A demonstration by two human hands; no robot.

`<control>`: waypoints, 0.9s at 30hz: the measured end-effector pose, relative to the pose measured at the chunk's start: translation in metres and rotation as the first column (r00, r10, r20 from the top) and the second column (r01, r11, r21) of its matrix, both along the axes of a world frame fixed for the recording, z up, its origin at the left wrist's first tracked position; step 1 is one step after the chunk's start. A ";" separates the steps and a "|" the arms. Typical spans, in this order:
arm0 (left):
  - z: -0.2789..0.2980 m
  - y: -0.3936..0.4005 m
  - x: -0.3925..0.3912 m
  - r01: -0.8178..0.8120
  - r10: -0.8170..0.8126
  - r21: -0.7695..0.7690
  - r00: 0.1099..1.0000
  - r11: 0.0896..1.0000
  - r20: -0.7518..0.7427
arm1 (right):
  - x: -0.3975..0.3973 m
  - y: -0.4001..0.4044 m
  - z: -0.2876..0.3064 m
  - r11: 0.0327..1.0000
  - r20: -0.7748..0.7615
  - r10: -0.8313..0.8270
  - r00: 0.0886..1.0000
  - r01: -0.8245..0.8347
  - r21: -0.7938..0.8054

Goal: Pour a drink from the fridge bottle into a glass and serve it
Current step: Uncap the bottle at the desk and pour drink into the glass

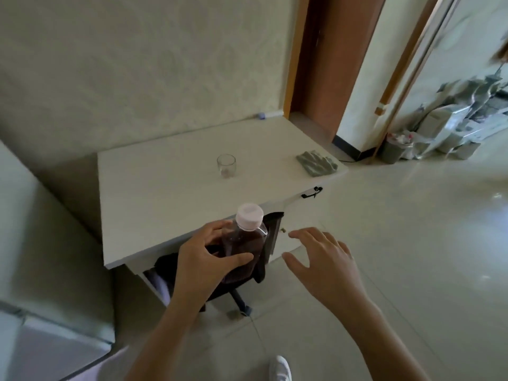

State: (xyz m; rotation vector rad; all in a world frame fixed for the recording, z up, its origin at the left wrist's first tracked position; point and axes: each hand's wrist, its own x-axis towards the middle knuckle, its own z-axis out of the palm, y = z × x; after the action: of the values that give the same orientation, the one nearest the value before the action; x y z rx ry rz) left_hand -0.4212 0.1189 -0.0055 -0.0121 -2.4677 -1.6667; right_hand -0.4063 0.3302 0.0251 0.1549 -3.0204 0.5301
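Landmark: the white surface (170,193), a desk top against the patterned wall; every place below is given from it.
Fridge: a pale appliance (49,270) stands to the left of the surface, its door seemingly closed, which suggests the fetching step is over.
Chair: a dark chair (247,295) is tucked under the near edge of the surface, directly beneath the hands.
Clutter: a heap of pale bags and a small bin (393,149) sits on the floor well to the right of the surface, away from the work.
Bottle: the bottle (243,251) is upright in the air, over the near edge of the surface, with dark drink in it and its pale pink cap (249,216) on.
Left hand: the left hand (206,254) wraps the bottle's body, thumb across the front and fingers round the back.
Right hand: the right hand (321,262) is spread wide and holds nothing, just right of the bottle and off the near edge of the surface.
Cloth: a folded grey cloth (317,163) lies at the right end of the surface, well apart from the glass.
Glass: the glass (226,166) stands upright and appears empty near the middle of the surface, beyond the bottle.
Done: the bottle is in hand and brought to the surface.
Left: uncapping, pouring and serving.
In the way: only the cap, judging by this view; the path from bottle to glass crosses bare surface.
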 end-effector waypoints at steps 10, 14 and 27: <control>-0.010 -0.006 -0.091 -0.281 0.283 -0.088 0.959 0.956 0.011 | -0.173 -0.014 0.002 0.935 0.016 0.356 0.934 -0.356 -0.010; -0.020 -0.024 -0.136 -0.348 0.351 -0.118 0.937 0.930 0.004 | -0.232 -0.048 -0.004 0.892 -0.012 0.452 0.892 -0.452 -0.022; -0.038 -0.074 -0.295 -0.332 0.349 -0.222 0.936 0.917 0.040 | -0.389 -0.145 0.002 0.929 -0.067 0.347 0.935 -0.353 -0.110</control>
State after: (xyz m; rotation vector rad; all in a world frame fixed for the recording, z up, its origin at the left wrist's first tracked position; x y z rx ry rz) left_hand -0.7166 0.0447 -0.0438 0.4404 -2.5114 -1.2784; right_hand -0.7952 0.1853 0.0268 0.6984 -2.9135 0.7207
